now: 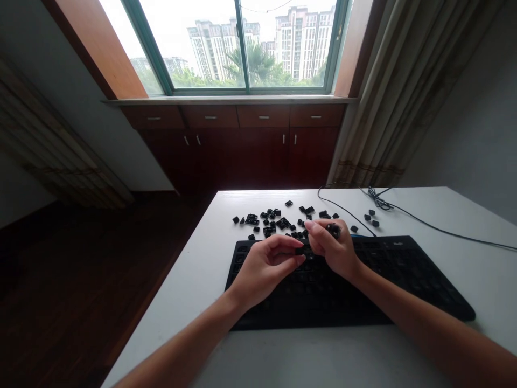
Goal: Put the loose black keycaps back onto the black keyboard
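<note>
A black computer keyboard (343, 285) lies on the white table (436, 280), with several of its keycaps off. My left hand (266, 265) is above the keyboard, its fingertips pinching a black keycap (300, 250). My right hand (332, 249) is just beyond it and holds a small black object (333, 231), likely a keycap, between its fingertips. The two hands nearly touch. A loose pile of black keycaps (270, 222) is scattered on the table beyond the keyboard, close to my fingers. The keyboard's middle is partly hidden under my hands.
A few more keycaps (370, 218) lie to the right, next to a tangled black cable (377, 198) running across the table's far right. The table's left edge drops to a dark wooden floor. Dark wooden cabinets (238, 151) stand under a window.
</note>
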`<action>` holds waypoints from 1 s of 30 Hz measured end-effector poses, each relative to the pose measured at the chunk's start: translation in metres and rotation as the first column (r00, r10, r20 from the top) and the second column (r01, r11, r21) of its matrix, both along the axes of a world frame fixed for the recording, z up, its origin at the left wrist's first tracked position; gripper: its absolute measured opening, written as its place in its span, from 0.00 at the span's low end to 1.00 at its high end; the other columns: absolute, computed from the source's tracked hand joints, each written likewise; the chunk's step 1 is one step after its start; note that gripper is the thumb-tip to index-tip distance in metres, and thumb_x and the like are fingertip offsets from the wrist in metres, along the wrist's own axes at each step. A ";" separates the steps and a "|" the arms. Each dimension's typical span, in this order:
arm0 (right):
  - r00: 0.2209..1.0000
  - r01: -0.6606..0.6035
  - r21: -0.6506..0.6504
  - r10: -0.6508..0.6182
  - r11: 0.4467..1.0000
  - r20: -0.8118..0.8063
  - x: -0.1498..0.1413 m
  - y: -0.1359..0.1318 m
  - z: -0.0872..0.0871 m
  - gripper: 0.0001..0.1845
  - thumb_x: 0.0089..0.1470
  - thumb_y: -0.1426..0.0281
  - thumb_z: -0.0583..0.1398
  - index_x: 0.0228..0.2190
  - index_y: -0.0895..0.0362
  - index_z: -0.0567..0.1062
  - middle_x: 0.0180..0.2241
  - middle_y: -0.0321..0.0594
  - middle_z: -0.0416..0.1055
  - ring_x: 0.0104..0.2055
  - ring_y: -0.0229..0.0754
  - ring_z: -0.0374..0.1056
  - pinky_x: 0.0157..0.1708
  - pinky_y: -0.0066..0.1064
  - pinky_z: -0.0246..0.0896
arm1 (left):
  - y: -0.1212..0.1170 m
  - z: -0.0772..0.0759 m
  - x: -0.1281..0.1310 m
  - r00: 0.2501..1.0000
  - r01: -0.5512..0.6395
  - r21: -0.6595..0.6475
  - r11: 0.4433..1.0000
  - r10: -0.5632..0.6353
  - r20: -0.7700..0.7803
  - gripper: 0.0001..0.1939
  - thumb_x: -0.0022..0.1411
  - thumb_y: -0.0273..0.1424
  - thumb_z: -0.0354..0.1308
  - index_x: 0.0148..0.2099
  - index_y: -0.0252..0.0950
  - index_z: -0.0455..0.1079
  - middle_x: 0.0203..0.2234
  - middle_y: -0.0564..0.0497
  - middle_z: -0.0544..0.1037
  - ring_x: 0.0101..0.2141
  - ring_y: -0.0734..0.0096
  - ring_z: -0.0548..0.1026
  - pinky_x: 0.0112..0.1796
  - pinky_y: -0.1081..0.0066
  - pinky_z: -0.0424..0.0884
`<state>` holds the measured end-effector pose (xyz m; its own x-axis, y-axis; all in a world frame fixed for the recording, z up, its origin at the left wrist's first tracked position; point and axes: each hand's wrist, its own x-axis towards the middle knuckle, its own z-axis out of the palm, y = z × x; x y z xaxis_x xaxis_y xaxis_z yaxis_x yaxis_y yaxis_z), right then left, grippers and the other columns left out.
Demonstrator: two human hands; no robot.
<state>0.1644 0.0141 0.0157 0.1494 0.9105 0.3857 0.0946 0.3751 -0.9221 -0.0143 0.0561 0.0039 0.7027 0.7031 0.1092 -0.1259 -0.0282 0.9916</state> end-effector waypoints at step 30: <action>0.995 -0.077 -0.141 0.069 0.987 -0.065 -0.001 0.004 -0.019 0.29 0.63 0.54 0.58 0.16 0.55 0.60 0.13 0.27 0.49 0.16 0.29 0.42 0.16 0.27 0.36 | -0.005 0.003 0.002 0.999 -0.043 -0.031 0.999 0.043 0.014 0.14 0.57 0.32 0.70 0.44 0.32 0.76 0.39 0.46 0.80 0.42 0.65 0.78 0.45 0.69 0.74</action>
<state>0.1635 0.0180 -0.0032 0.0993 0.9649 0.2433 0.0147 0.2431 -0.9699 -0.0121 0.0510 0.0066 0.6704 0.7356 0.0972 -0.1397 -0.0035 0.9902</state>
